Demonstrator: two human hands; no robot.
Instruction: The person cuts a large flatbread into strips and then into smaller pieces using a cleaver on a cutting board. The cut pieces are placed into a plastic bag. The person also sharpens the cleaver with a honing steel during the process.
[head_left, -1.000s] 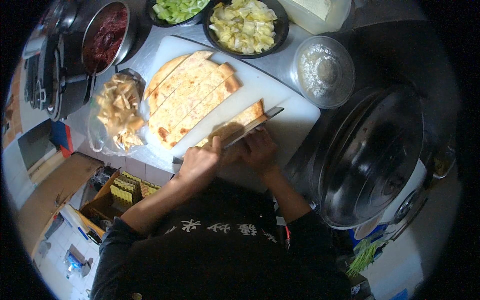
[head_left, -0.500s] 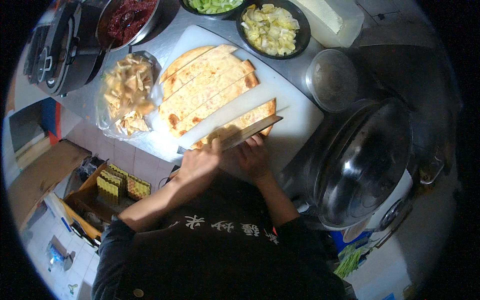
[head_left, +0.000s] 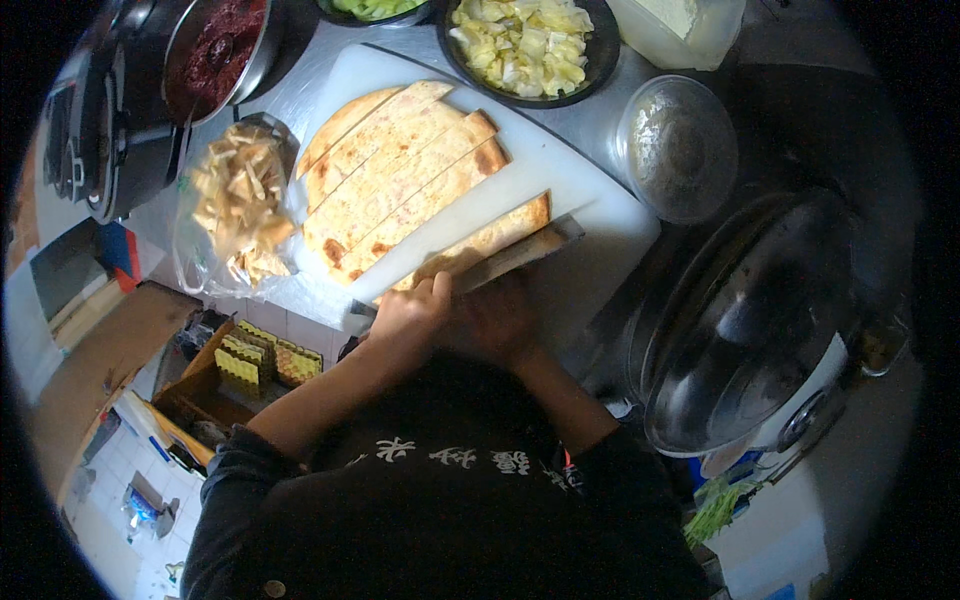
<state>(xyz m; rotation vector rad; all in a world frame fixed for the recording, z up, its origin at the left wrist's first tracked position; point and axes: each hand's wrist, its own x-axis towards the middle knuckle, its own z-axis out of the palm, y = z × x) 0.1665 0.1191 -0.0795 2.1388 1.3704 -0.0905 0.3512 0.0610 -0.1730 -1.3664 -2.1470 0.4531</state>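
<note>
A browned flatbread (head_left: 385,180) cut into several strips lies on the white cutting board (head_left: 610,215). One strip (head_left: 490,235) lies apart on the near side, with a gap between it and the rest. My left hand (head_left: 412,308) is closed around the handle of a cleaver (head_left: 525,255), whose wide blade runs along this strip's near edge, pointing up to the right. My right hand (head_left: 505,318) is in shadow just on the near side of the blade; its fingertips are too dark to make out.
Left of the board lie a plastic bag of cut bread pieces (head_left: 240,200), a metal bowl of dark red paste (head_left: 215,55) and a black cooker (head_left: 125,130). Beyond it stands a black bowl of chopped cabbage (head_left: 525,45). A lidded round container (head_left: 678,150) and a big wok (head_left: 750,330) are at the right.
The whole view has shifted a little. The cleaver blade has turned to show more of its flat side and has come slightly away from the strip. My right hand has sunk deeper into shadow.
</note>
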